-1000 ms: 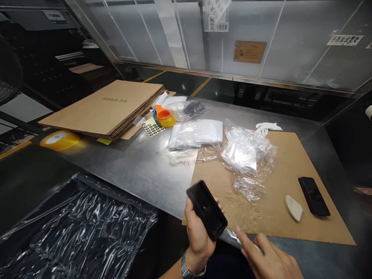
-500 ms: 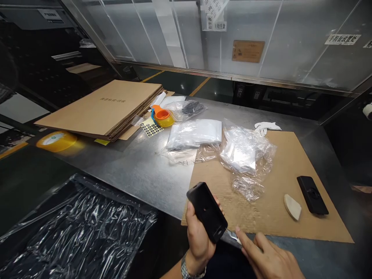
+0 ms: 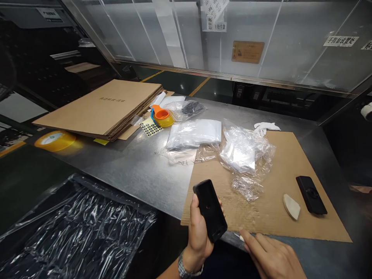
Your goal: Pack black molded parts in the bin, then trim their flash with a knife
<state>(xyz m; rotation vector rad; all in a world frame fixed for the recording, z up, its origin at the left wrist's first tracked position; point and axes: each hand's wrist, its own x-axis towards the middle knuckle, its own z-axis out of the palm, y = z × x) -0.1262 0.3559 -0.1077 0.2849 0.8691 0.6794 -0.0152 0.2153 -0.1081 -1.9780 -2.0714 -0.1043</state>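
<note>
Two black casings (image 3: 209, 211) (image 3: 311, 195), perhaps one knife (image 3: 240, 237)

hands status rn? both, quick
Left hand: closed around a black plastic case, hollow side showing.
Right hand: closed on a slim, light-coloured tool, mostly hidden by the fingers.
</note>
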